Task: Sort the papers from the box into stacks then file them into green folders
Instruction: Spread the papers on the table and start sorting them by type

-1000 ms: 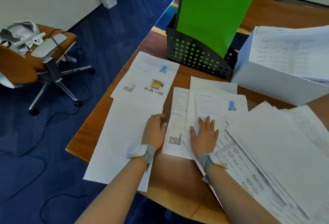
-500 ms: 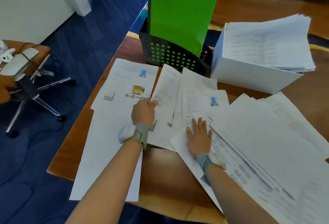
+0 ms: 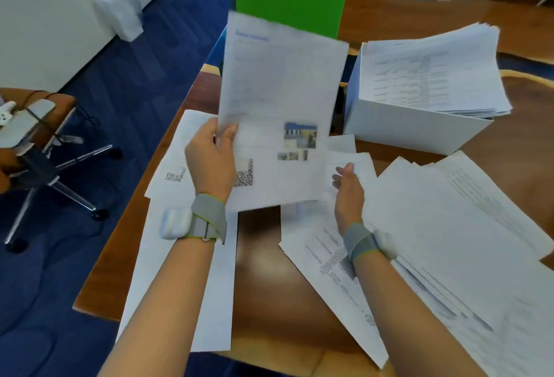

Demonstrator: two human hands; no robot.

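My left hand [image 3: 211, 164] pinches the left edge of a printed sheet [image 3: 278, 101] with a photo and a QR code, held upright above the table. My right hand [image 3: 347, 187] hovers by the sheet's lower right corner, fingers relaxed, holding nothing. Behind the lifted sheet stands a green folder [image 3: 302, 8]; the rack under it is hidden. The white box [image 3: 410, 128] at the right carries a thick pile of printed papers [image 3: 431, 74]. Loose sheets lie spread on the wooden table [image 3: 269, 271]: a stack at the left [image 3: 177, 167] and a fanned stack at the right [image 3: 449, 226].
An office chair [image 3: 33, 134] with a device on its seat stands on the blue carpet at the left. A white bin [image 3: 123, 14] sits by the wall. A long blank sheet [image 3: 186, 283] overhangs the table's near left edge.
My left hand has picked a sheet off the table and raised it upright in front of the green folder. My right hand has lifted off the papers it pressed flat.
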